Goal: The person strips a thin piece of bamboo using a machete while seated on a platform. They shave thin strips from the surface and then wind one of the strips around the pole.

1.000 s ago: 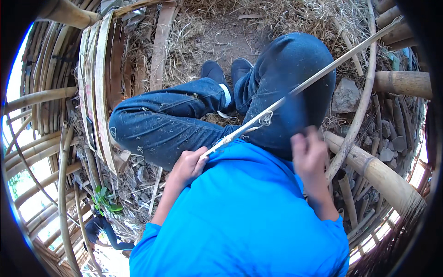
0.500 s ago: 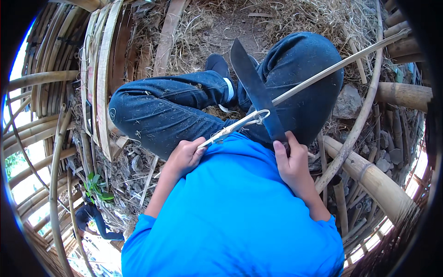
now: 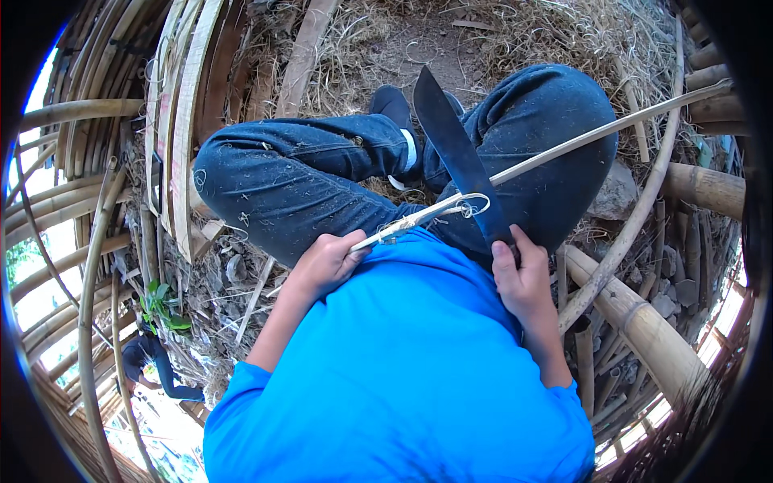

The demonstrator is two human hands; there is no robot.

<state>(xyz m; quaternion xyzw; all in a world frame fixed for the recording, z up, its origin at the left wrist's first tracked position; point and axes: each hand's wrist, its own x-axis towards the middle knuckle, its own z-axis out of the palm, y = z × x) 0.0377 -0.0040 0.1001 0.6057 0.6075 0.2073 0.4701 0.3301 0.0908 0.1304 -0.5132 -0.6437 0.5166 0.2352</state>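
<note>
Cream-coloured, a slender strip (image 3: 555,153) ran from the clenched left hand (image 3: 326,264) out over the right thigh (image 3: 555,113); the right hand (image 3: 523,272), apart, clasped a dark knife (image 3: 459,153) crossing it. Too steep an angle could have gouged the strip; a slip, the thigh.

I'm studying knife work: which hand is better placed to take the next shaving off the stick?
Probably the right hand: it grips the knife, whose blade crosses the stick near a curled shaving. The left hand is occupied holding the stick's near end.
</note>
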